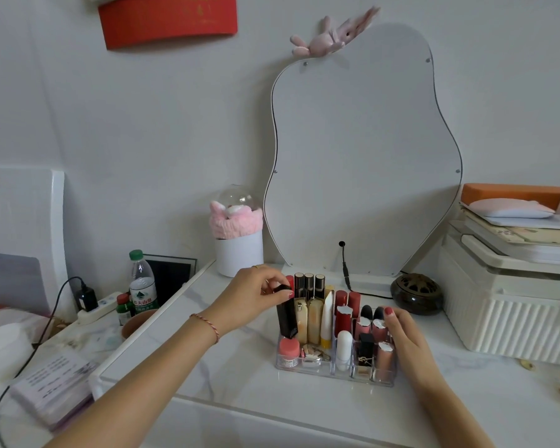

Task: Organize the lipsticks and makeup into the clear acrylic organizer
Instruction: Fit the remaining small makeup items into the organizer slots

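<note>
The clear acrylic organizer (314, 371) stands on the white marble table, filled with several lipsticks and tubes. My left hand (253, 295) pinches the top of a tall black makeup tube (286, 316), which stands upright in the organizer's left rear section. My right hand (408, 337) rests against the organizer's right side, fingers touching the lipsticks there. A small pink jar (289, 350) sits in the front left compartment, a white stick (344, 347) in the middle front, and a rose-gold lipstick (385, 358) at the front right. Cream bottles (315, 320) stand behind.
A wavy mirror (362, 150) leans on the wall behind, with a cable and a dark round incense burner (416, 292) at its right. White ribbed storage box (511, 305) with stacked items stands at right. A white pot (238, 253), a water bottle (142, 282) and a power strip are at left.
</note>
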